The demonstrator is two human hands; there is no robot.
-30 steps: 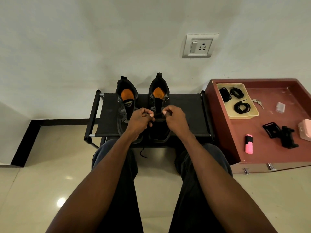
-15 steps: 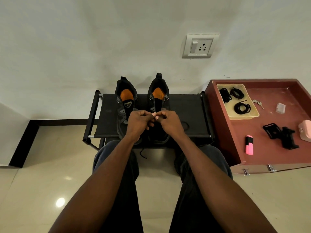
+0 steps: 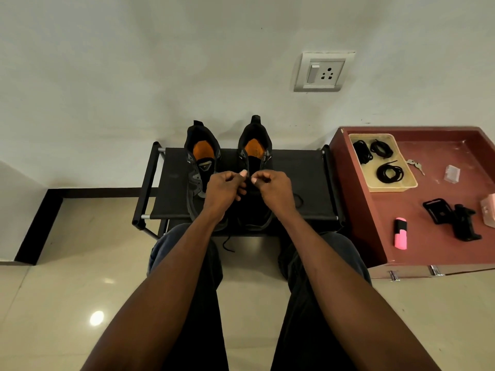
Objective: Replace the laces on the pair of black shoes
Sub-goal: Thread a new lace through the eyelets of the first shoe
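Two black shoes with orange insoles stand side by side on a low black rack (image 3: 308, 178), toes toward me. Over the middle of the right shoe (image 3: 254, 148), my left hand (image 3: 225, 190) and my right hand (image 3: 276, 190) have their fingers curled and pinch a black lace at the eyelets. The left shoe (image 3: 199, 156) stands untouched beside my left hand. A loop of lace (image 3: 298, 200) lies on the rack right of my right hand, and a lace end (image 3: 227, 243) dangles below the rack's front edge. My hands hide the eyelets.
A red-brown cabinet top (image 3: 428, 245) on the right carries a beige tray (image 3: 393, 186) with three coiled black laces, keys (image 3: 415, 165), a pink highlighter (image 3: 400, 232), a black phone holder (image 3: 452, 218) and a clear plastic piece (image 3: 451, 173). A wall socket (image 3: 322, 72) is above. My knees sit under the rack's front.
Both hands have shifted slightly up the right shoe and drawn a little apart, still pinching the lace. The shoes have not moved.
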